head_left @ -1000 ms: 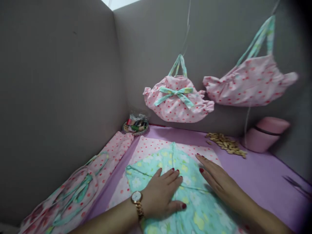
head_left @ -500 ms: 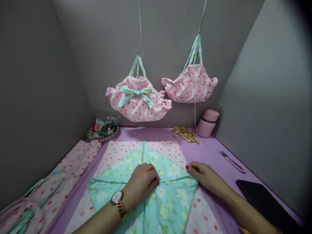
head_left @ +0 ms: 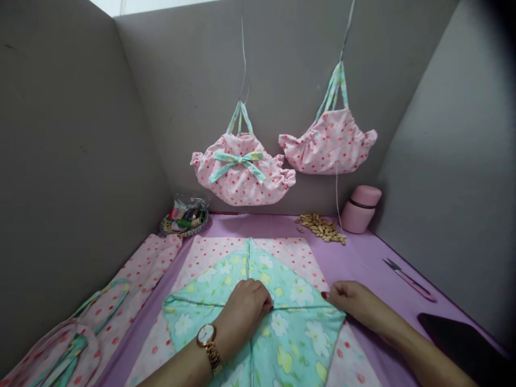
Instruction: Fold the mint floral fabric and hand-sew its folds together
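Observation:
A mint-green floral fabric (head_left: 300, 336) with white and yellow flowers is spread before me, its seams crossing near the middle. Under it lies pink dotted fabric (head_left: 213, 250). My left hand (head_left: 250, 301), with a gold watch (head_left: 207, 334) on the wrist, rests at the seam crossing, fingers curled and pinching the floral cloth there. At the right corner of the same cloth, my right hand (head_left: 355, 301) is closed, thumb and finger gripping the edge where the side seam ends. The fingertips underneath are partly hidden.
Two pink dotted bags (head_left: 245, 185) hang on strings by the back wall. Peanuts (head_left: 322, 228) and a pink flask (head_left: 362, 209) stand behind right; thread snips (head_left: 409, 279) and a black flat object (head_left: 459, 344) lie right. A basket of threads (head_left: 185, 220) and dotted fabric with straps (head_left: 116, 306) are left.
My view has tilted up and turned slightly left, so everything sits lower and further right. My right hand's fingers have curled in more tightly at the cloth's corner. The left hand stays at the middle seam.

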The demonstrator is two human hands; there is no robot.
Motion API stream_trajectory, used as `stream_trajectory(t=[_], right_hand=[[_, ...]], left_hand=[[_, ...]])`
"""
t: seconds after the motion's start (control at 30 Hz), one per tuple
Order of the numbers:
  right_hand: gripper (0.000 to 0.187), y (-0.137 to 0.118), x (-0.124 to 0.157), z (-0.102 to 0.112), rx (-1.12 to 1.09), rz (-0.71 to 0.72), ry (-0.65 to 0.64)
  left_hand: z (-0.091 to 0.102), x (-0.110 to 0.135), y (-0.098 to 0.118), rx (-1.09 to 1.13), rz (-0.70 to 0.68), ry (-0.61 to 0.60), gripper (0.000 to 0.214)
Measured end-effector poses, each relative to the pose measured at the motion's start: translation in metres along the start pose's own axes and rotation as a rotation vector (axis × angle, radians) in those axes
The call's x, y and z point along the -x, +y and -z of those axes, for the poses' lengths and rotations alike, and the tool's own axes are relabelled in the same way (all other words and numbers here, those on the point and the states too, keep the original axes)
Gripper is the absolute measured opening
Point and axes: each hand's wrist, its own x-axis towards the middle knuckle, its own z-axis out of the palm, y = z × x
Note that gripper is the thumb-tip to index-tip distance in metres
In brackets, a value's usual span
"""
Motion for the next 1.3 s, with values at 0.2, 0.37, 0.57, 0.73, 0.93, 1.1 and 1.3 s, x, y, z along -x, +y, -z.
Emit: stream_trajectory(t=[0.2,0.37,0.57,0.73,0.93,1.1,1.3], right_hand=[[0.027,-0.034,0.011,0.003,0.257,0.135,0.233],[0.039,-0.092,-0.018,-0.021,0.354,0.547,0.213],[0.053,-0.112,-0.083,-0.07,0.463,0.593,0.047],[0.054,-0.099,-0.094,-0.084,0.522,0.567,-0.015],[0.045,-0.102,-0.088,-0.083,0.556,0.644,0.064],[0.044,-0.099,-0.09,-0.084,0.577,0.667,0.102],[0.053,-0.106,-0.09,-0.085,0.588,0.623,0.137]], left_hand=[[-0.004,0.005,-0.001,0.035,-0.023,0.06,0.012],[-0.007,0.01,-0.001,-0.055,-0.058,-0.044,0.043],[-0.006,0.01,0.001,-0.064,-0.083,-0.056,0.053],[0.004,0.008,-0.002,0.044,0.046,0.122,0.021],[0.017,0.005,-0.018,-0.166,0.364,0.118,0.019],[0.01,0.006,-0.02,-0.18,0.318,0.102,0.019],[0.008,0.009,-0.019,-0.151,0.28,0.106,0.021]])
